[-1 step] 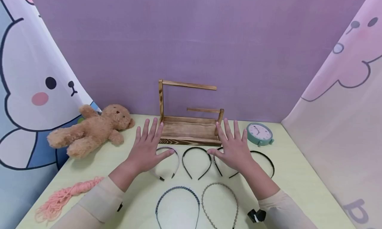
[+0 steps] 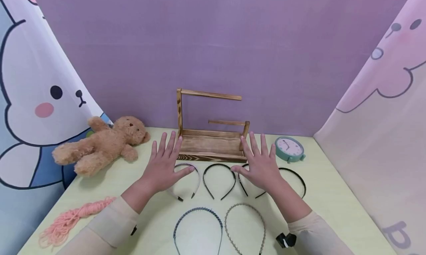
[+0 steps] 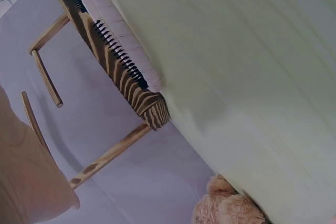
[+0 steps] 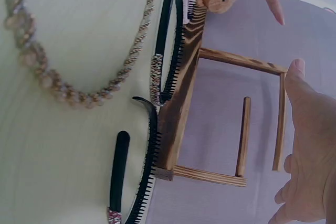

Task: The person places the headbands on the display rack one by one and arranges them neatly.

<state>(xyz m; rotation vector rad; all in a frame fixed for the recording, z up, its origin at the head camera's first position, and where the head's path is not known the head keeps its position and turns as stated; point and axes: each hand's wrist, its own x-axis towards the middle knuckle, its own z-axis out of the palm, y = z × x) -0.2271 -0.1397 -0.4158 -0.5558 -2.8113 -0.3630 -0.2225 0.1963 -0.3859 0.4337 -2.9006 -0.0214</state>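
Note:
My left hand [image 2: 162, 170] is held above the table with its fingers spread and straight, holding nothing. Likewise spread and empty, my right hand [image 2: 263, 169] hovers on the other side. Between and beyond them stands a wooden rack [image 2: 213, 146] with a tray base and two horizontal bars at different heights. A pale toothed headband [image 2: 199, 179] lies partly behind the left thumb. Next to it is a black headband [image 2: 205, 179], and other black headbands [image 2: 303, 183] are partly covered by the right hand. Closer to me lie a blue headband [image 2: 198, 208] and a beaded headband [image 2: 226, 220].
On the left, a brown teddy bear [image 2: 108, 144] lies on its back, with a bundle of pink yarn [image 2: 78, 218] nearer. A green round clock [image 2: 289, 148] sits right of the rack. Purple cloth [image 2: 213, 44] hangs behind the pale table [image 2: 332, 196].

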